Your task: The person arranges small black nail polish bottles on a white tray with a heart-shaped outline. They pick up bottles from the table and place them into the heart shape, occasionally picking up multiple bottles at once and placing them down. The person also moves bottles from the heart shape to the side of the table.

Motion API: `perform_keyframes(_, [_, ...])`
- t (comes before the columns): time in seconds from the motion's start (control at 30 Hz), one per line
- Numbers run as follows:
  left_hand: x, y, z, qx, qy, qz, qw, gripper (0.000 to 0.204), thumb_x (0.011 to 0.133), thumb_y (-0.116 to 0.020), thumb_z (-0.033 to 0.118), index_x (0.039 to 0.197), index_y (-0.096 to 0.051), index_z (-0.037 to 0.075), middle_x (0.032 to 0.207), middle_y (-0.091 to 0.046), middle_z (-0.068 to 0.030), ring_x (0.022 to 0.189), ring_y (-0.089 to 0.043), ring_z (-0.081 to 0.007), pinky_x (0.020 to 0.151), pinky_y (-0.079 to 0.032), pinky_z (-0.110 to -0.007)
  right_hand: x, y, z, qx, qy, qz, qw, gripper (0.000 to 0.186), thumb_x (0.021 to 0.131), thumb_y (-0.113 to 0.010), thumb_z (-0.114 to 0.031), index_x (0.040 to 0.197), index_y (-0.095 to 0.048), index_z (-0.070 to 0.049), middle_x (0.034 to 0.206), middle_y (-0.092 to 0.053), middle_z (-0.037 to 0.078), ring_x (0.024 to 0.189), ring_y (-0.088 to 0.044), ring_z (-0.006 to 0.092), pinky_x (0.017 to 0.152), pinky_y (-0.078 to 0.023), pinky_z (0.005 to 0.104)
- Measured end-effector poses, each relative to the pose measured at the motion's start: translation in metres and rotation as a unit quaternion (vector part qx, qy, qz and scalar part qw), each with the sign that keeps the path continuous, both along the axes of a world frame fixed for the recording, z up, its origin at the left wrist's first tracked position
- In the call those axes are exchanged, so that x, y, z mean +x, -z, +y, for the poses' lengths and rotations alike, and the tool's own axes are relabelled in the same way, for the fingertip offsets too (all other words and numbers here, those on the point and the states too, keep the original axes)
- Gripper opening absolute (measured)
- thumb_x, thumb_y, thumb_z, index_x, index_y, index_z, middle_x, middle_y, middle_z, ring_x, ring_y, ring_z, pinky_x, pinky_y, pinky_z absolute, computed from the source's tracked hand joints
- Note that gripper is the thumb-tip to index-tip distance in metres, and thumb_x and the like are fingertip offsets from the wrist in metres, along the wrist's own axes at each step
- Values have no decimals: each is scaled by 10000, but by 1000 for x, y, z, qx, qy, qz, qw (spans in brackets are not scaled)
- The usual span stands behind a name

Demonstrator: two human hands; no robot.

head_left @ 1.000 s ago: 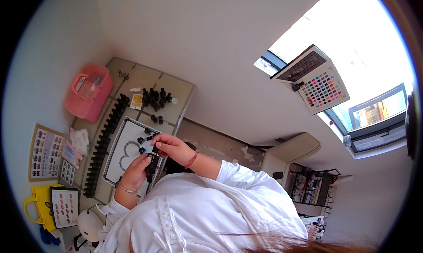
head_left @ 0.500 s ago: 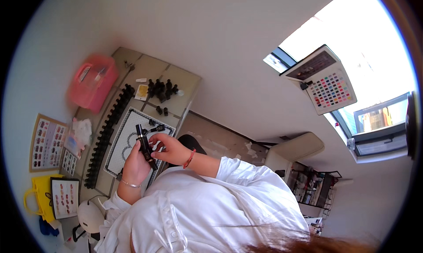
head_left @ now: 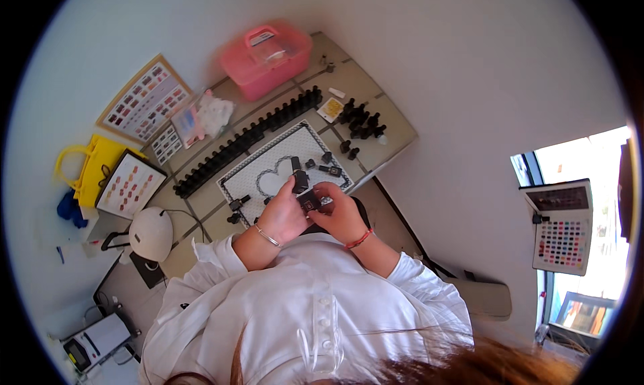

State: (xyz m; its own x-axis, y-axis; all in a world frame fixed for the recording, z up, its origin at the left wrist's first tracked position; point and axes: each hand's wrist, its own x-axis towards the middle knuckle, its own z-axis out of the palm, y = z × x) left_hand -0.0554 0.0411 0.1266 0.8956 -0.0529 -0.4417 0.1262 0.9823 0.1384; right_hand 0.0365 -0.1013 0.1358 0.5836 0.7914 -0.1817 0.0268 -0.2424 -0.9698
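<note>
My left hand (head_left: 282, 218) is closed around a black nail polish bottle (head_left: 300, 178), its long cap pointing away from me. My right hand (head_left: 337, 214) pinches a second black bottle (head_left: 308, 201) by its cap end, the square body turned toward my left hand. The two bottles are close together; whether they touch I cannot tell. Beneath them lies a white mat (head_left: 268, 158) with a dark border and a heart outline. Several more black bottles lie on it, including one (head_left: 330, 171) just beyond my right hand and one (head_left: 239, 202) left of my left hand.
Behind the mat runs a long row of black bottles (head_left: 251, 135). More bottles (head_left: 362, 120) stand in a cluster near the right table edge, beside a small yellow-and-white card (head_left: 330, 110). A pink case (head_left: 266, 60), colour charts (head_left: 145, 98), a yellow bag (head_left: 100, 167) and a white lamp (head_left: 150, 235) surround the table.
My view has swung left, so the table sits nearer the middle. My hands have shifted: a bottle now shows in each, where earlier one long black bottle shape stood out in my left hand.
</note>
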Motion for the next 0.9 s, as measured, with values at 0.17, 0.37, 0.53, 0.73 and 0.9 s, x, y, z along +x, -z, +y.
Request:
perform_keyframes(0.17, [-20, -6, 17, 37, -20, 44, 998, 487, 964, -459, 513, 1276, -479, 139, 1287, -511, -145, 1187, -481, -334, 1033, -376, -523, -1, 3, 6, 39, -11, 142, 989, 500, 831, -624, 54, 1292, -450, -28, 1112, -635, 144, 814, -670, 153, 667, -550, 257])
perform_keyframes(0.37, [-59, 2, 36, 111, -116, 122, 979, 293, 930, -604, 404, 1043, -578, 135, 1105, -594, -46, 1066, -534, -216, 889, -447, -414, -3, 21, 13, 61, -28, 222, 973, 556, 845, -585, 113, 1339, -382, -41, 1149, -605, 168, 897, -677, 215, 725, -554, 276])
perform_keyframes(0.53, [-124, 123, 89, 438, -221, 245, 836, 301, 895, -667, 288, 1094, -636, 64, 916, -646, -3, 814, -566, -98, 647, -425, -235, 16, 26, 12, 37, 53, 230, 971, 510, 858, -562, 117, 1321, -408, -31, 1082, -622, 153, 881, -681, 241, 705, -560, 291])
perform_keyframes(0.73, [-193, 212, 156, 645, -217, 410, 606, 307, 796, -727, 122, 1069, -642, 12, 885, -693, -103, 777, -651, -180, 715, -515, -300, 31, 30, 18, -24, 77, 207, 975, 473, 868, -561, 91, 1306, -417, -12, 1104, -631, 133, 868, -684, 225, 691, -570, 276])
perform_keyframes(0.9, [-211, 255, 181, 716, -168, 468, 491, 346, 753, -738, 89, 1089, -660, 65, 936, -685, -130, 824, -671, -273, 767, -523, -361, 36, 46, 30, -43, 59, 203, 976, 479, 865, -575, 79, 1303, -403, -11, 1104, -636, 124, 868, -685, 211, 662, -551, 252])
